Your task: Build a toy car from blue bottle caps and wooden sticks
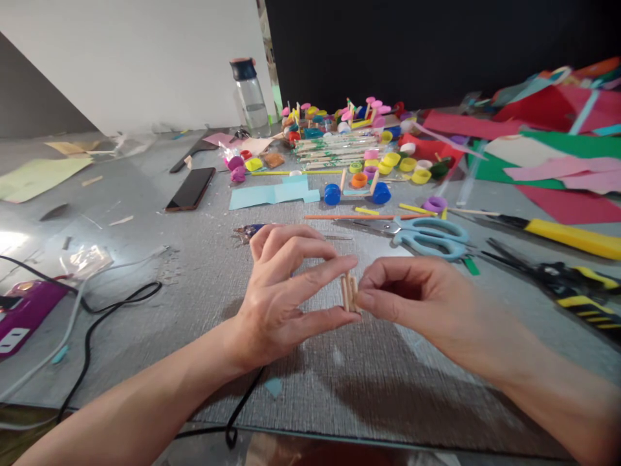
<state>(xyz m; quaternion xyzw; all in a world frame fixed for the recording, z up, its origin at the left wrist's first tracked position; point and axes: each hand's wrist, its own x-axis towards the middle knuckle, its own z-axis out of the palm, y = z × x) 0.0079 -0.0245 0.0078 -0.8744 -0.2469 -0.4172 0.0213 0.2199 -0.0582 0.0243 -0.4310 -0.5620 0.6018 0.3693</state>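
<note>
Both hands meet above the grey table (204, 272), pinching a small bundle of short wooden stick pieces (349, 292) held upright. My left hand (286, 291) grips it between thumb and forefinger, top and bottom. From the right side, my right hand (417, 298) pinches the same bundle with curled fingers. Just beyond the hands lie light blue scissors (427, 234) and an orange stick (359, 217).
A black phone (191, 188) and water bottle (251, 97) sit at the back left. Coloured bottle caps (388, 162), blue caps (332, 194), sticks and paper sheets (557, 155) fill the back right. A yellow-handled knife (563, 234), black-yellow pliers (567, 288), black cables (97, 323) and a purple device (24, 314) flank the hands.
</note>
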